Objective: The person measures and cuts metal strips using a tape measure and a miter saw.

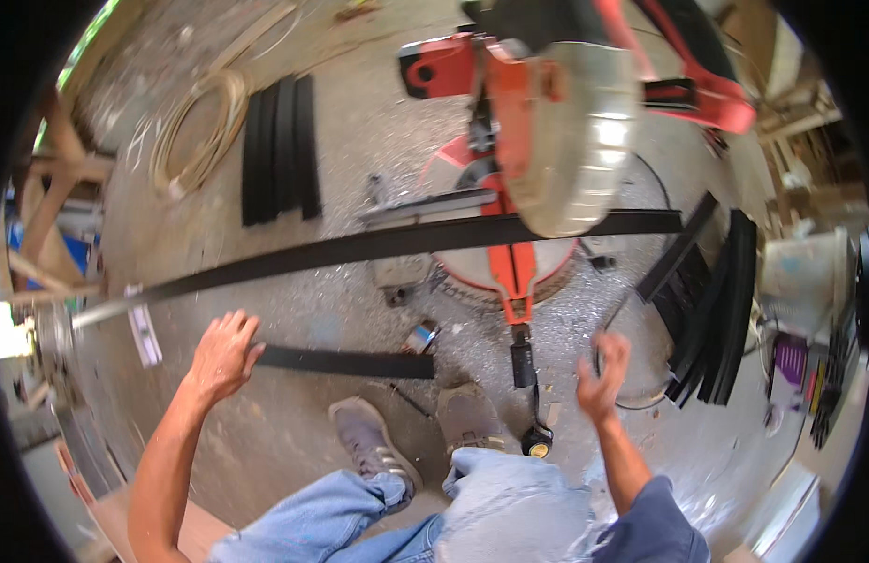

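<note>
My left hand (226, 358) is closed at the left end of a short black strip (359, 362), which stretches rightward above my shoes. My right hand (603, 377) is raised, slightly blurred, with its fingers half curled and apart and nothing visible in them. Ahead stands a red and black miter saw (514, 103) with a pale round blade guard (580, 141). A long black bar (359, 246) lies across the saw's base, running far out to the left. The saw's table handle (521, 361) points toward me, between my hands.
Several black strips (282, 150) lie at the far left beside a coil of cable (195, 131). More black strips (725, 310) are piled at the right. A tape measure (538, 441) sits near my feet, and a white level-like bar (144, 328) is at left. Shavings cover the floor around the saw.
</note>
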### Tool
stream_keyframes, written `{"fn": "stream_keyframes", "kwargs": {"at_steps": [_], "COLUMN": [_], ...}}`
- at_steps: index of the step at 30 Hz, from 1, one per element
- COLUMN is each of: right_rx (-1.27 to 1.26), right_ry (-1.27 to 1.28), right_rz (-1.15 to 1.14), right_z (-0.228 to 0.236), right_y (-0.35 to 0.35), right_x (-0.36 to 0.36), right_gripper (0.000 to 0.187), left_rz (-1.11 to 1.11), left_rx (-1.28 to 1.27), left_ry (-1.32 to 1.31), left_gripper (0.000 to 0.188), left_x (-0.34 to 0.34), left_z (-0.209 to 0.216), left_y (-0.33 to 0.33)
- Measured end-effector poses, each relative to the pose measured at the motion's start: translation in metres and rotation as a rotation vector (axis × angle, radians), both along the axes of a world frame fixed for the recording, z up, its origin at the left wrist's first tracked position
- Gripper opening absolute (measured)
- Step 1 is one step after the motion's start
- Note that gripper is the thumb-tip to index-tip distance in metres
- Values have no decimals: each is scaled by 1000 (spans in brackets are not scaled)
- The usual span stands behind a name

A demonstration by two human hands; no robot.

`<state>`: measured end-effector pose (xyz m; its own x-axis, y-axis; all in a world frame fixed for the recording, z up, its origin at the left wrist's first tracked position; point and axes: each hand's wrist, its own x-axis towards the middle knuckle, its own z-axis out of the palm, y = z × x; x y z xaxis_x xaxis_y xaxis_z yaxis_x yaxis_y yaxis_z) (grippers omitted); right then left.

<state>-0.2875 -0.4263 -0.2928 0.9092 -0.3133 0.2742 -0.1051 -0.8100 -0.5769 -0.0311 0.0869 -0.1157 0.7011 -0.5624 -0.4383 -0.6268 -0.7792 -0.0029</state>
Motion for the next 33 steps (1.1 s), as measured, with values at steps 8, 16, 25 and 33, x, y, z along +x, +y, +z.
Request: {"fn": "stream_keyframes", "kwargs": {"at_steps": [8,16,25,33], "right_rx": [126,-367,-617,-411], "right_ry": [127,27,317,222], "right_rz": [159,10,312,302], "right_z": [7,87,90,80], "right_y": [69,-24,-89,-103], "right_x": [-84,141,224,221], "right_gripper": [50,83,94,90], "left_rz": [52,-256,-235,-225], "left_rx": [-210,-134,-29,-49], "left_ry": [-148,-151,-59,-39], "left_gripper": [49,85,76,68], "left_x": [39,105,112,112], "left_z": [-12,-37,-97,-94], "left_y": [-20,-62,-60,-64]}}
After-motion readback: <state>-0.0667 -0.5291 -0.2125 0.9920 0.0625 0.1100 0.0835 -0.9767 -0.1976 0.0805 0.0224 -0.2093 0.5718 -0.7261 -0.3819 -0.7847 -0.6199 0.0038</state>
